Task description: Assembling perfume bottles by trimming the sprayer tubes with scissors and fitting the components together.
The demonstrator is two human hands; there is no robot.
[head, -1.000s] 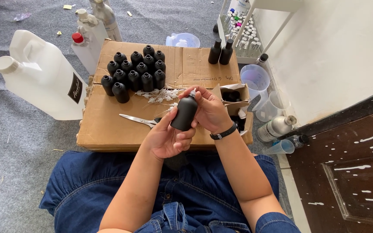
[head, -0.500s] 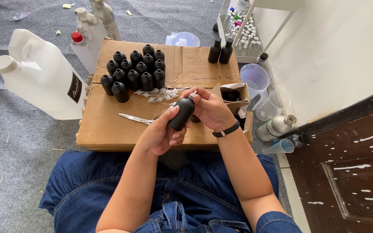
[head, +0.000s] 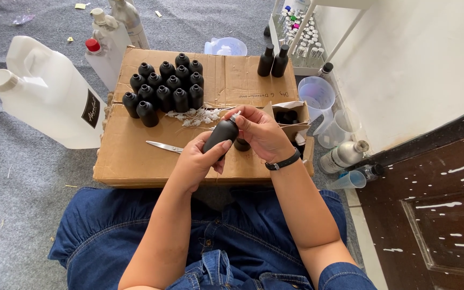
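My left hand (head: 195, 162) grips a matte black bottle (head: 221, 135), tilted so its neck points up and to the right. My right hand (head: 263, 132) pinches a small white and silver fitting at that neck. Both hands hover over a flattened cardboard sheet (head: 135, 161) on the floor. Several capped black bottles (head: 165, 90) stand in a cluster at the sheet's far left. A heap of small white parts (head: 197, 116) lies just behind my hands. Scissors (head: 164, 146) rest on the cardboard left of my left hand.
A big white jug (head: 46, 94) lies left of the cardboard, smaller white bottles (head: 111, 37) behind it. Two tall black bottles (head: 273, 60), a small open box (head: 288, 114), clear measuring cups (head: 318, 94), a silver bottle (head: 343, 156) and a rack of vials (head: 296, 27) crowd the right. Wall and dark door at right.
The black bottle has gone from upright to tilted with its neck to the right, and my right hand has shifted to the neck.
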